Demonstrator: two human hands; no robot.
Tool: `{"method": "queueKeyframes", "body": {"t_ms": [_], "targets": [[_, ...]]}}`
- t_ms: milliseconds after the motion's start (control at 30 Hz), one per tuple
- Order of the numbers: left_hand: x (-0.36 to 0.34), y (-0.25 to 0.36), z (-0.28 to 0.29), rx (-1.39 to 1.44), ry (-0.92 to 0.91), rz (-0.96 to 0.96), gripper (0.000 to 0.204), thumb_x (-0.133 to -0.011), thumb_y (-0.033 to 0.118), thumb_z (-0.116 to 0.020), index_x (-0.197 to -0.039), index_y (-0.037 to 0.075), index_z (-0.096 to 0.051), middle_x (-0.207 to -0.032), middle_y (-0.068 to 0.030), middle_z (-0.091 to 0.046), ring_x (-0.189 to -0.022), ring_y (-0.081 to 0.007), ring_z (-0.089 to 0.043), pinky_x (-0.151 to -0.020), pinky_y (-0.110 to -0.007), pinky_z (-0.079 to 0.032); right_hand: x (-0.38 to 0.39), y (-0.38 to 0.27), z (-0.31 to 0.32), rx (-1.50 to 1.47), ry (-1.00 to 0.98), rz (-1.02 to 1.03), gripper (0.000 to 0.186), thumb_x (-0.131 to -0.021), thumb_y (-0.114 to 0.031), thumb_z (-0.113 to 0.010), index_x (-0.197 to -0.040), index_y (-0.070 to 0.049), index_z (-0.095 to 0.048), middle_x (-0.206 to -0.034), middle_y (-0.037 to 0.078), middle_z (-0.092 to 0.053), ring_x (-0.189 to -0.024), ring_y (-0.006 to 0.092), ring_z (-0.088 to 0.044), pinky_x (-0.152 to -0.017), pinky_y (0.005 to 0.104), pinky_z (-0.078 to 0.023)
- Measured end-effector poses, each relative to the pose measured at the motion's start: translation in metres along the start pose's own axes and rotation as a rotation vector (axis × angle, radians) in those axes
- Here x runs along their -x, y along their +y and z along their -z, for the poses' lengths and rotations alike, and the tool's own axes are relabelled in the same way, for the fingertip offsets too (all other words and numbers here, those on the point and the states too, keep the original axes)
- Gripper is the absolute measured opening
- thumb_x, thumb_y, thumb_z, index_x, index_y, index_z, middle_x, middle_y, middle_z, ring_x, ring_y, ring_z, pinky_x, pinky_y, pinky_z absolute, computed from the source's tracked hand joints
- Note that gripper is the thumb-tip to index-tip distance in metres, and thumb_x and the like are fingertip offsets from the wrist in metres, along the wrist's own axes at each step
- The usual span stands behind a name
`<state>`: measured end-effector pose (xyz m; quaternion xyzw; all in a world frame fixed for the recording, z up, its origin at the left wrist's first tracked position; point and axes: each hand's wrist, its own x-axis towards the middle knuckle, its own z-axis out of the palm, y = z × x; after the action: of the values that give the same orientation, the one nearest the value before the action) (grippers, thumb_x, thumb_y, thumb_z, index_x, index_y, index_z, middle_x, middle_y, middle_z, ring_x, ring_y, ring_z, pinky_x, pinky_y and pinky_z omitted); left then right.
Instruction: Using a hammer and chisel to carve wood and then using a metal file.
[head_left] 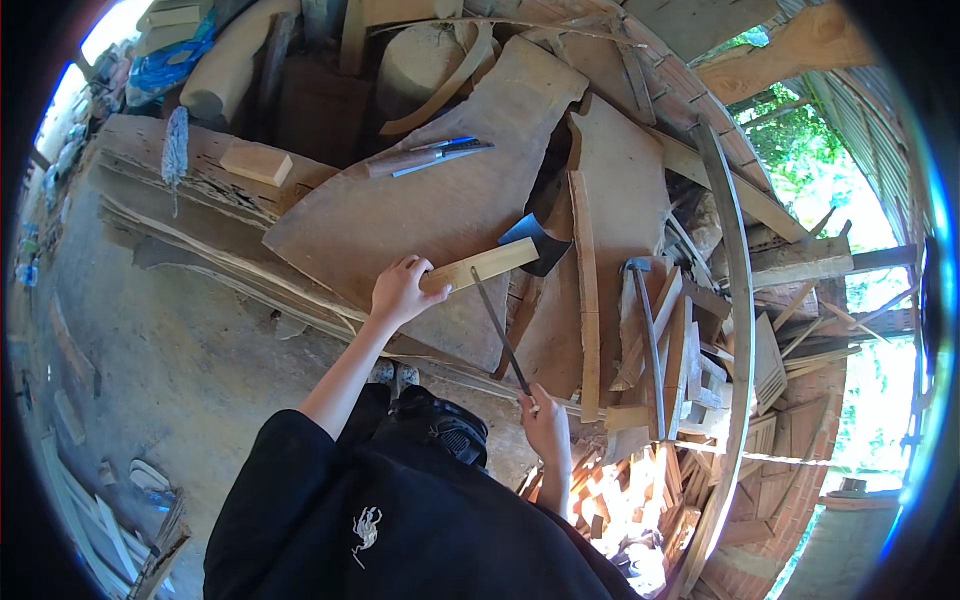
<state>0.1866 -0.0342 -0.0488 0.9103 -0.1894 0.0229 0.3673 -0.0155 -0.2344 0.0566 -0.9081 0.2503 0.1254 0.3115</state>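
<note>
My left hand [402,292] is closed around the near left end of a pale, squared piece of wood [492,264], held at a slant above the worktop of broad planks. My right hand [546,422] grips the lower end of a long, slim, dark metal file [503,338]. The file's far tip meets the near edge of the wood around its middle. Just past the wood's far end lies a curved dark metal sheet [547,246]. Beyond my left hand, several chisels or knives with blue parts [428,157] lie together on a wide plank [400,220].
A small wooden block [256,163] sits on the rough timber at the left. To the right stand a hammer [648,340] with a long handle, wood offcuts and a long curved strip [738,330]. Scrap wood [640,490] is heaped at lower right.
</note>
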Motion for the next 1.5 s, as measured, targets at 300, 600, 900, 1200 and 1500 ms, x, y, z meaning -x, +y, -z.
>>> {"method": "queueKeyframes", "body": {"t_ms": [300, 600, 900, 1200, 1500], "targets": [[0.009, -0.008, -0.001, -0.067, -0.089, -0.044, 0.050, -0.062, 0.032, -0.073, -0.099, 0.007, -0.051, -0.098, -0.0106, -0.054, -0.095, -0.0284, -0.053, -0.078, -0.040, -0.045, -0.010, 0.012, -0.041, -0.028, 0.076, 0.071, 0.024, -0.087, -0.025, -0.051, -0.099, -0.006, -0.060, -0.064, 0.017, -0.056, -0.060, 0.0282, -0.055, -0.055, 0.0364, -0.042], [0.074, -0.022, 0.017, -0.090, 0.213, 0.016, 0.056, -0.066, 0.019, -0.070, -0.117, 0.009, -0.048, -0.106, -0.0093, -0.052, -0.102, -0.0278, -0.048, -0.088, -0.040, -0.038, -0.053, 0.033, -0.052, -0.179, 0.166, 0.098, 0.019, -0.090, -0.020, -0.047, -0.091, -0.004, -0.057, -0.056, 0.014, -0.057, -0.050, 0.0246, -0.059, -0.048, 0.0358, -0.043], [0.087, -0.031, 0.018, 0.090, 0.214, 0.017, 0.062, -0.067, 0.009, -0.067, -0.126, 0.015, -0.046, -0.117, -0.0050, -0.050, -0.108, -0.0258, -0.046, -0.091, -0.039, -0.037, -0.032, -0.014, -0.090, 0.067, 0.021, 0.496, 0.019, -0.087, -0.021, -0.048, -0.094, -0.005, -0.055, -0.070, 0.025, -0.056, -0.070, 0.0420, -0.056, -0.057, 0.0466, -0.044], [0.090, -0.032, 0.020, 0.101, 0.208, -0.004, 0.062, -0.068, 0.011, -0.067, -0.126, 0.015, -0.046, -0.118, -0.0051, -0.049, -0.107, -0.0261, -0.046, -0.092, -0.039, -0.037, -0.068, 0.033, -0.053, 0.125, 0.252, 0.243, 0.011, -0.084, -0.014, -0.051, -0.092, -0.007, -0.054, -0.067, 0.023, -0.056, -0.065, 0.0398, -0.058, -0.056, 0.0470, -0.044], [0.086, -0.030, 0.017, 0.085, 0.193, -0.005, 0.062, -0.069, 0.013, -0.067, -0.126, 0.016, -0.045, -0.118, -0.0043, -0.049, -0.106, -0.0250, -0.046, -0.092, -0.038, -0.037, -0.052, 0.042, -0.075, 0.302, 0.254, 0.350, 0.024, -0.080, -0.013, -0.052, -0.104, -0.011, -0.049, -0.072, 0.019, -0.061, -0.065, 0.0374, -0.060, -0.055, 0.0485, -0.045]]}}
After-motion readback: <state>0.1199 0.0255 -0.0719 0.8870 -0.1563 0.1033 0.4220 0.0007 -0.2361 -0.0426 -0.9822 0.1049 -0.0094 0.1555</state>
